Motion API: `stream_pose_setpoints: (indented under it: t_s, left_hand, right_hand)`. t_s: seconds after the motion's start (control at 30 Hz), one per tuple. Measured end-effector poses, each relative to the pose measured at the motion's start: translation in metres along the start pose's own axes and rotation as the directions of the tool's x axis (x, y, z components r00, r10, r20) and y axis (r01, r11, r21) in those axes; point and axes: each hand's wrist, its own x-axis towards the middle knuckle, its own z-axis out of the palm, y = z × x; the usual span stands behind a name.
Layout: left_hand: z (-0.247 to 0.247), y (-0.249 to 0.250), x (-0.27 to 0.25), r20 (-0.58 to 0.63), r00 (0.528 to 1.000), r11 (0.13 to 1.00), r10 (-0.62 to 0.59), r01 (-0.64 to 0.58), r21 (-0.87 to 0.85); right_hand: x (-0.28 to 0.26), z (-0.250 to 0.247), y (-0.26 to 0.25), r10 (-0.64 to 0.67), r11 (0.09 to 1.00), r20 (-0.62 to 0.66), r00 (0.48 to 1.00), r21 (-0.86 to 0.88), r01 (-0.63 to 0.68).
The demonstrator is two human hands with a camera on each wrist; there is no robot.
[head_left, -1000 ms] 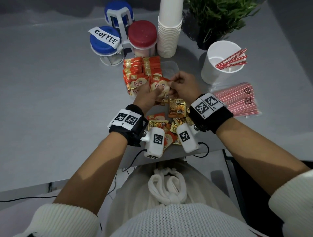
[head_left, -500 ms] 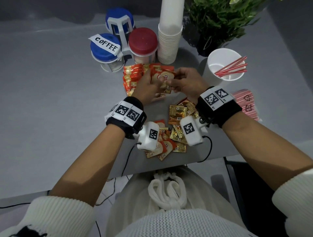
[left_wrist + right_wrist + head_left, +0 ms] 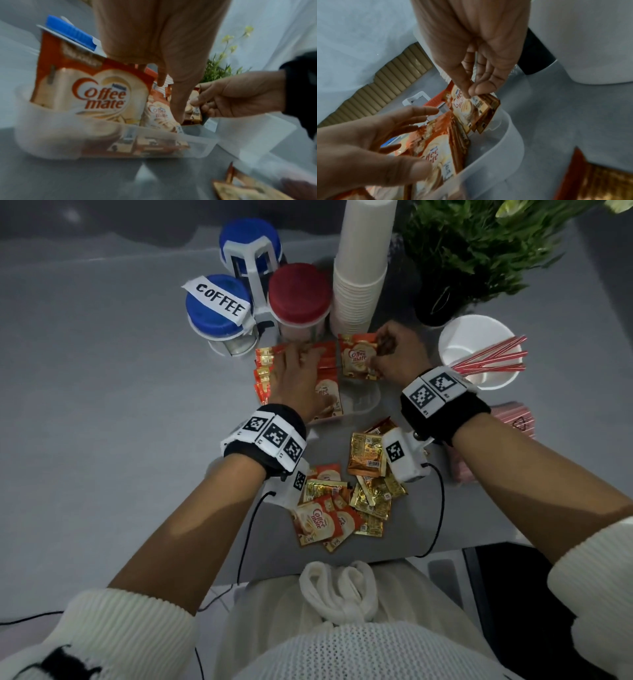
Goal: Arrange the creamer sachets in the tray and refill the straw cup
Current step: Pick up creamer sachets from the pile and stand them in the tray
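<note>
Filing sachets is roughly half done: the right hand (image 3: pixel 394 354) pinches a few sachets (image 3: pixel 358 359) over the clear tray (image 3: pixel 68 142), the left hand (image 3: pixel 301 378) lies flat, fingers straight, on the standing row. A loose pile (image 3: pixel 346 501) waits on the worktop (image 3: pixel 120 422); the straw cup (image 3: pixel 479 350) holds few straws.

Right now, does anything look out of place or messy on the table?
Yes. A loose heap of creamer sachets lies jumbled by the table's near edge, some face up, some gold side up, outside the tray. Nothing looks spilled or torn.
</note>
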Motion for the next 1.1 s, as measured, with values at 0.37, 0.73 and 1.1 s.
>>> stream_pose_setpoints:
  t_s: [0.37, 0.73, 1.1]
  left_hand:
    - [0.007, -0.005, 0.016, 0.138, 0.990, 0.958, -0.019, -0.022, 0.286]
    - [0.002, -0.011, 0.020, 0.174, 0.983, 0.935, 0.051, -0.108, 0.338]
    - [0.000, -0.008, 0.017, 0.213, 0.977, 0.914, 0.018, -0.102, 0.392]
  right_hand:
    - [0.021, 0.014, -0.003, -0.168, 0.958, 0.176, 0.970, -0.202, 0.202]
    - [0.022, 0.015, 0.010, -0.111, 0.969, 0.243, 0.964, -0.190, 0.160]
    - [0.013, 0.029, 0.021, -0.282, 0.836, 0.362, 0.889, -0.362, 0.413]
